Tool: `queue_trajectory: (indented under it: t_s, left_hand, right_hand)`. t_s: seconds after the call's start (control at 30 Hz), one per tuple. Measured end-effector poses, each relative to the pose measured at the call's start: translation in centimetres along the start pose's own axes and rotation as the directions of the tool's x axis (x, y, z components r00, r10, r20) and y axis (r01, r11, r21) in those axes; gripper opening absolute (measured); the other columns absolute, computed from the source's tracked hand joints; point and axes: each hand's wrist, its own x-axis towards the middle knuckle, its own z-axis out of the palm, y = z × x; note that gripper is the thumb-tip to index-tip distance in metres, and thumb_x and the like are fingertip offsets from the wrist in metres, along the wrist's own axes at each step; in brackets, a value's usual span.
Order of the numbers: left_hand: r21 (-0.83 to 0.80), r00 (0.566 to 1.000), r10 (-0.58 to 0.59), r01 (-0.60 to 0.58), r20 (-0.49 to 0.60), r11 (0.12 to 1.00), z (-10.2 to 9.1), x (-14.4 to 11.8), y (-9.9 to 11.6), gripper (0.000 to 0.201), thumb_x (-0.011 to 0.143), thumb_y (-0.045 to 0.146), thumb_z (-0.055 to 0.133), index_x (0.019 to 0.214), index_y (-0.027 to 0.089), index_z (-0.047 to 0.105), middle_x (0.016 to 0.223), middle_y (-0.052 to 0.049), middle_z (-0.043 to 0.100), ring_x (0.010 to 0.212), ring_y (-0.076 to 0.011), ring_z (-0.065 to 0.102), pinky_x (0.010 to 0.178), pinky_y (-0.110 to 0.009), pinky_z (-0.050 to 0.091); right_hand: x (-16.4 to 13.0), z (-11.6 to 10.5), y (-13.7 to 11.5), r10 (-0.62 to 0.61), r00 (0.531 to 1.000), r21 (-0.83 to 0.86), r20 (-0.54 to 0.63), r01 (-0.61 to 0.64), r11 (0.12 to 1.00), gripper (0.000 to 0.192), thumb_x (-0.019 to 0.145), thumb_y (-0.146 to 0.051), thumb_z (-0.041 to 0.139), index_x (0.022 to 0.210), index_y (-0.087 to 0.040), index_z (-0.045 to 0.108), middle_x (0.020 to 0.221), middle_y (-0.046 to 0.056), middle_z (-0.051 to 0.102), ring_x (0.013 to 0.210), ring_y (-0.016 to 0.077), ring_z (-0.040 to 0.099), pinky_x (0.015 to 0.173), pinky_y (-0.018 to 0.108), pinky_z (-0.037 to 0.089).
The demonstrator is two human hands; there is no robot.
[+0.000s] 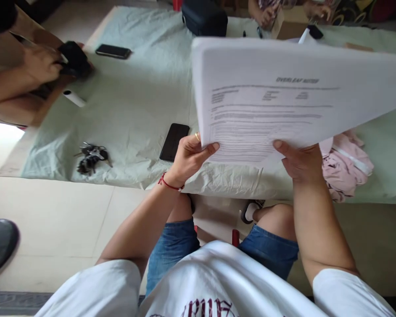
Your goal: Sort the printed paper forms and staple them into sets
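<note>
White printed paper sheets (284, 101), a thin stack with a bold heading and lines of blurred grey text, are being held up over the tabletop (135, 101) by both hands. The left hand (189, 158), wearing a gold ring and a red thread bracelet at the wrist, is pinching the lower left corner of the stack with thumb on top and fingers curled behind. The right hand (300, 160) is closing on the bottom edge further along, its thumb lying flat on the page. The sheets are fanning slightly at the upper left, so the loose grip at two near points could let pages slide apart or sag and drop. Just beside the left hand a black rectangular smartphone (174, 141) is lying face down on the pale green crumpled cloth covering the tabletop, and the stack's corner could knock it if lowered carelessly. A bunch of dark metal keys (91, 157) is resting near the front edge, well apart. Beside the right hand a pink crumpled garment (345, 165) is hanging over the edge. Further off, another person's hand (41, 64) is gripping a black object, near a second black phone (113, 51) and a dark blue zipped pouch (204, 18).
</note>
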Motion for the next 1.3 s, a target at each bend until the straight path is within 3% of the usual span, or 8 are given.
queue_trajectory:
  t_s: [0.13, 0.4, 0.53, 0.63, 0.77, 0.93, 1.1, 1.3]
  left_hand:
    - [0.038, 0.998, -0.060, 0.059, 0.033, 0.998, -0.7, 0.4, -0.8, 0.058, 0.077, 0.053, 0.099, 0.122, 0.022, 0.080, 0.125, -0.010, 0.082, 0.124, -0.0356, 0.076, 0.112, -0.056, 0.063]
    - [0.056, 0.989, -0.133, 0.130, 0.067, 0.990, -0.1, 0.1, -5.1, 0.054, 0.074, 0.056, 0.098, 0.112, 0.023, 0.081, 0.119, -0.011, 0.084, 0.117, -0.0360, 0.078, 0.109, -0.058, 0.064]
    - [0.105, 0.990, -0.117, 0.109, 0.078, 0.989, 0.3, 0.3, -5.3, 0.056, 0.075, 0.053, 0.097, 0.119, 0.023, 0.080, 0.125, -0.012, 0.083, 0.121, -0.0364, 0.077, 0.110, -0.057, 0.064]
    - [0.091, 0.985, -0.112, 0.101, 0.129, 0.991, 0.0, 0.4, -5.2, 0.049, 0.076, 0.057, 0.096, 0.108, 0.023, 0.083, 0.112, -0.011, 0.085, 0.112, -0.0364, 0.080, 0.104, -0.058, 0.067]
    - [0.180, 0.949, -0.144, 0.095, 0.281, 0.979, -0.6, 0.2, -5.1, 0.053, 0.077, 0.056, 0.095, 0.116, 0.022, 0.084, 0.122, -0.012, 0.085, 0.118, -0.0362, 0.080, 0.109, -0.056, 0.065]
    - [0.266, 0.932, -0.204, 0.124, 0.300, 0.956, -0.9, 0.2, -5.8, 0.054, 0.076, 0.059, 0.095, 0.113, 0.022, 0.084, 0.127, -0.013, 0.084, 0.123, -0.0392, 0.078, 0.111, -0.058, 0.064]
    - [0.120, 0.918, -0.298, 0.276, 0.261, 0.954, -0.2, -1.7, -5.2, 0.060, 0.087, 0.058, 0.088, 0.133, 0.021, 0.080, 0.144, -0.012, 0.078, 0.142, -0.0377, 0.068, 0.126, -0.055, 0.053]
    - [-0.217, 0.818, -0.540, 0.574, 0.198, 0.789, 1.7, -6.2, -5.2, 0.063, 0.081, 0.052, 0.095, 0.133, 0.019, 0.080, 0.146, -0.014, 0.077, 0.142, -0.0398, 0.069, 0.125, -0.057, 0.052]
  right_hand:
    - [-0.5, -1.2, 0.7, 0.014, 0.999, -0.105, 0.040, -0.010, 0.994, 0.056, 0.068, -0.052, 0.102, 0.116, -0.035, 0.079, 0.128, 0.004, 0.081, 0.134, 0.0378, 0.072, 0.118, 0.061, 0.060]
    - [-0.8, -1.2, 4.1, 0.023, 1.000, -0.043, 0.009, -0.022, 0.999, 0.062, 0.065, -0.047, 0.104, 0.119, -0.033, 0.077, 0.124, 0.004, 0.081, 0.127, 0.0348, 0.075, 0.116, 0.060, 0.061]
    - [-0.4, -1.1, 3.8, 0.045, 0.991, -0.064, 0.124, -0.037, 0.997, 0.067, 0.061, -0.042, 0.106, 0.122, -0.035, 0.079, 0.131, 0.003, 0.081, 0.134, 0.0369, 0.072, 0.119, 0.060, 0.059]
    - [-0.1, -1.5, 4.1, 0.052, 0.992, -0.062, 0.114, -0.045, 0.997, 0.073, 0.059, -0.041, 0.106, 0.126, -0.034, 0.079, 0.136, 0.002, 0.080, 0.138, 0.0371, 0.070, 0.124, 0.060, 0.055]
    - [-0.2, -2.1, 4.7, 0.124, 0.978, -0.108, 0.169, -0.107, 0.988, 0.066, 0.056, -0.049, 0.107, 0.114, -0.031, 0.083, 0.123, 0.002, 0.084, 0.127, 0.0374, 0.075, 0.117, 0.062, 0.059]
    - [-0.3, -1.8, 4.7, 0.113, 0.983, -0.132, 0.143, -0.094, 0.987, 0.069, 0.060, -0.052, 0.106, 0.121, -0.030, 0.082, 0.131, 0.003, 0.082, 0.130, 0.0335, 0.074, 0.118, 0.053, 0.060]
    - [-1.2, -1.8, 4.5, 0.076, 0.990, -0.108, 0.123, -0.063, 0.992, 0.057, 0.076, -0.068, 0.095, 0.111, -0.026, 0.081, 0.116, 0.007, 0.084, 0.125, 0.0340, 0.076, 0.109, 0.049, 0.063]
    - [-4.8, -3.2, 4.9, 0.081, 0.995, -0.338, 0.050, -0.059, 0.939, 0.047, 0.102, -0.069, 0.067, 0.089, -0.024, 0.074, 0.084, 0.002, 0.076, 0.081, 0.0215, 0.071, 0.074, 0.032, 0.057]
